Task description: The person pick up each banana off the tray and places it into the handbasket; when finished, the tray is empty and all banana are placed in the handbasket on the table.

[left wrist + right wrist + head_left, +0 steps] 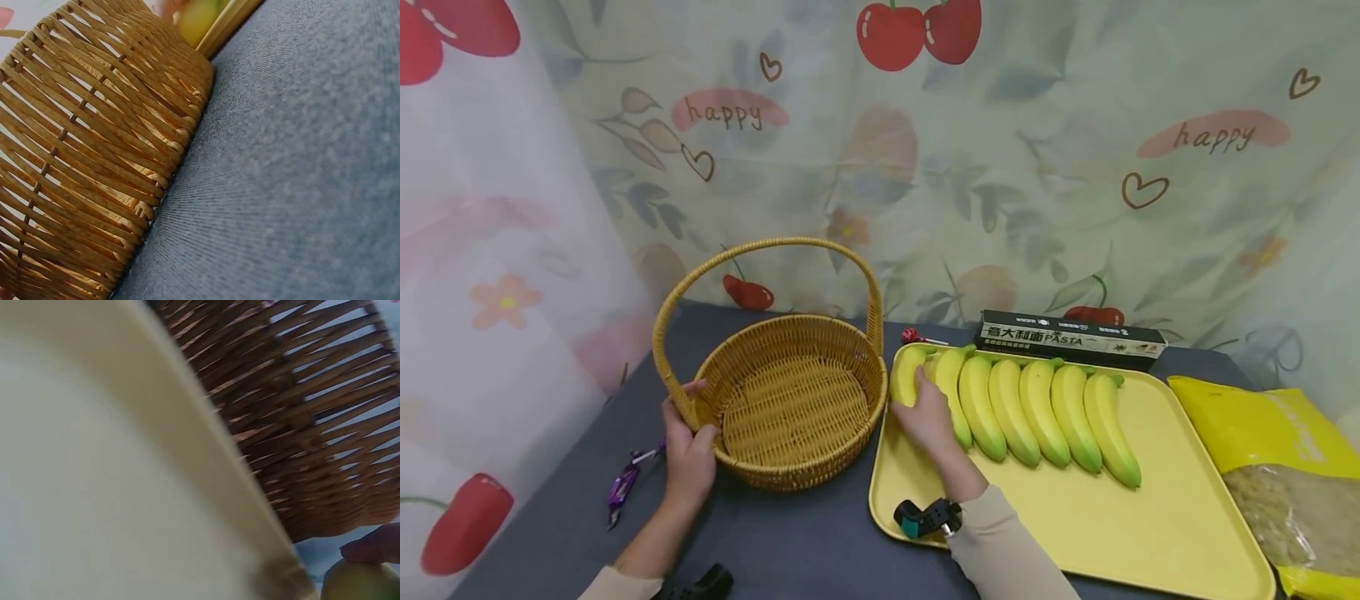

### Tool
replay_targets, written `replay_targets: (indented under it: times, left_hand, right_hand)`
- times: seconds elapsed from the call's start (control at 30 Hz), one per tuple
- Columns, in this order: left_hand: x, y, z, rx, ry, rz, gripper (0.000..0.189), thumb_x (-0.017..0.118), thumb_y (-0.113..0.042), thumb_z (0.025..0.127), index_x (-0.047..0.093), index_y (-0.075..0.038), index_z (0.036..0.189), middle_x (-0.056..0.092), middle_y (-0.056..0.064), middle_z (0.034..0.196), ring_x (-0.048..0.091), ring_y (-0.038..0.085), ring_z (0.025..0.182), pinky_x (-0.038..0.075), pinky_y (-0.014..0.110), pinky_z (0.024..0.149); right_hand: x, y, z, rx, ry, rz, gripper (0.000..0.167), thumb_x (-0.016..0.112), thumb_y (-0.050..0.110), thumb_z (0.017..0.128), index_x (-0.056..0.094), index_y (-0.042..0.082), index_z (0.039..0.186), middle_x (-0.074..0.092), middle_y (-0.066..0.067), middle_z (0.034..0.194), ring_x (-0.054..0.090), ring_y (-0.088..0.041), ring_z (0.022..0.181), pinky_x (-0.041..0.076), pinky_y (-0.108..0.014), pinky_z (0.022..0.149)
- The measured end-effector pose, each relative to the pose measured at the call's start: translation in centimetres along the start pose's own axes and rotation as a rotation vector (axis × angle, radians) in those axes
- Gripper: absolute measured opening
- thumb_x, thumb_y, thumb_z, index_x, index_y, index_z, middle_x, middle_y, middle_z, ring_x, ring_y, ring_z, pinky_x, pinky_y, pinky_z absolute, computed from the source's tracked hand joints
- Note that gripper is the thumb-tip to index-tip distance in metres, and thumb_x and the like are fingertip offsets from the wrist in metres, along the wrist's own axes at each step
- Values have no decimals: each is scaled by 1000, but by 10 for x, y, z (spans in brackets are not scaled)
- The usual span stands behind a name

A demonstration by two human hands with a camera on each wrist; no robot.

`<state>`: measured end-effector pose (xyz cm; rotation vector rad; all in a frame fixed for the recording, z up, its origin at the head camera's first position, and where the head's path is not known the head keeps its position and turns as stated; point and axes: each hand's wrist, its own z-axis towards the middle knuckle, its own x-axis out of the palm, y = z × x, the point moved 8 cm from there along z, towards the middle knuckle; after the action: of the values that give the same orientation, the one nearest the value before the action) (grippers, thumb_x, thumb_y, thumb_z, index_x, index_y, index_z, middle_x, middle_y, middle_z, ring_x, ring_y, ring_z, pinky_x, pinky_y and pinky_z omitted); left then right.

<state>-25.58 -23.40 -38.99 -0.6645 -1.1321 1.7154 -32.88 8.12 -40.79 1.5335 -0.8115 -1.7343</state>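
Observation:
A round wicker basket (797, 408) with a tall arched handle stands on the left, with nothing inside it. My left hand (688, 450) grips its left side at the foot of the handle, thumb near the rim. In the left wrist view the basket's woven wall (94, 137) fills the left half. My right hand (928, 417) holds the leftmost banana (907, 371) at the left end of a yellow tray (1120, 533). Several more bananas (1007, 408) lie side by side to its right. In the right wrist view, a fingertip (375, 545) presses on the banana's end (359, 581).
Behind the tray lies a black pasta box (1071, 337), beside a red-wrapped lollipop (912, 335). A yellow bag (1277, 467) borders the tray on the right. A purple-wrapped lollipop (622, 487) lies left of the basket on the dark cloth (805, 542). Printed curtains (880, 167) enclose the table.

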Motion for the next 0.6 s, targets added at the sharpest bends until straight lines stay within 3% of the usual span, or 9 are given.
replay_targets:
  times: [0.17, 0.43, 0.6]
  left_hand:
    - [0, 0, 0, 7, 0, -4, 56, 32, 23, 72, 33, 3, 124, 45, -4, 124, 41, 11, 119, 35, 13, 89]
    - [1, 2, 0, 9, 7, 1, 55, 32, 23, 73, 32, 5, 126, 44, 0, 125, 42, 11, 120, 35, 12, 90]
    - [-2, 3, 0, 9, 3, 10, 55, 32, 23, 73, 32, 5, 126, 44, 0, 126, 41, 13, 120, 35, 13, 89]
  right_hand:
    - [-15, 8, 2, 25, 0, 40, 75, 68, 12, 75, 33, -9, 138, 40, -24, 141, 46, -33, 124, 41, -42, 98]
    - [-38, 9, -7, -2, -17, 48, 74, 73, 18, 76, 38, -6, 137, 44, -20, 138, 50, -32, 120, 45, -42, 94]
    - [-50, 17, -19, -38, 5, 59, 72, 73, 19, 77, 40, -2, 137, 45, -17, 138, 57, -28, 112, 50, -36, 83]
